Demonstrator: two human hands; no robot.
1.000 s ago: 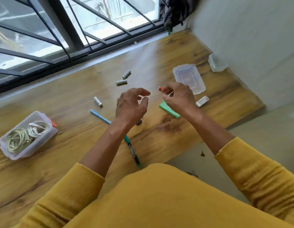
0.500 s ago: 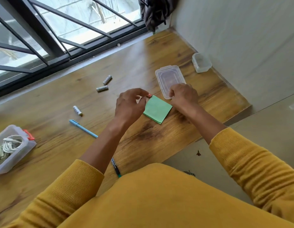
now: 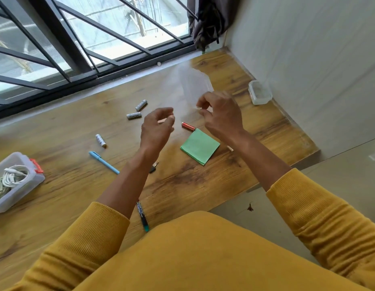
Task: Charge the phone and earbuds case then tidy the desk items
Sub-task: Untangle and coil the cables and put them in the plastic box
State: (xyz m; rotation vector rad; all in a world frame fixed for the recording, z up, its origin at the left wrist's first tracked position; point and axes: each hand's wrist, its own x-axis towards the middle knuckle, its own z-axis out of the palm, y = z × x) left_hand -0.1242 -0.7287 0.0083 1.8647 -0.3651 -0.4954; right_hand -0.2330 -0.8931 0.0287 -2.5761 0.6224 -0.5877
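The right hand pinches the near edge of a clear plastic lid and holds it above the tabletop, blurred with motion, while the left hand hovers half curled and seems to hold nothing. The lid looks light, thin and a little bendy, so a pinch at its stiffer rim should serve better than a grip on the flat middle. The loose batteries, such as the red battery just beside the green notepad, are small, hard and apt to roll, best nipped across the middle.
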